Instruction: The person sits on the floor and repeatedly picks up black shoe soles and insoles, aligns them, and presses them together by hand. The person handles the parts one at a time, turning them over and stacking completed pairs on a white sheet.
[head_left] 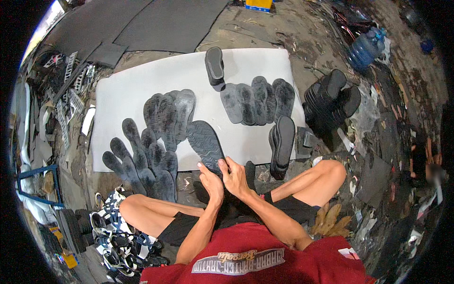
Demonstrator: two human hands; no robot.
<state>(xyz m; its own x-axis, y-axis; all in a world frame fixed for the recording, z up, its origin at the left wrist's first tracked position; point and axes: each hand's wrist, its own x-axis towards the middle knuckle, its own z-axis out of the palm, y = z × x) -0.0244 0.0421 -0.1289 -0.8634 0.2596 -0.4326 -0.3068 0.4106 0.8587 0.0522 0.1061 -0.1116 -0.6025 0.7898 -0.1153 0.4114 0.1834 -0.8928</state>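
Between my two hands is a dark grey shoe sole (206, 141), its wavy tread turned up and its toe end pointing away from me. My left hand (212, 183) closes on its near end from the left, thumb along the edge. On the right side of that same end, my right hand (235, 179) grips with the thumb on top. Beyond and to the left lie overlapping black soles (165, 116) on a white sheet (123, 94). A row of dark soles (257, 102) lies to the right, near a stack of soles (283, 146).
A single stack of soles (214, 66) stands at the sheet's far edge. More black soles (333, 94) are piled off its right side. Sandal straps (118, 241) heap by my left knee. Brown gloves (331, 220) lie by my right thigh. A blue water jug (366, 49) sits far right.
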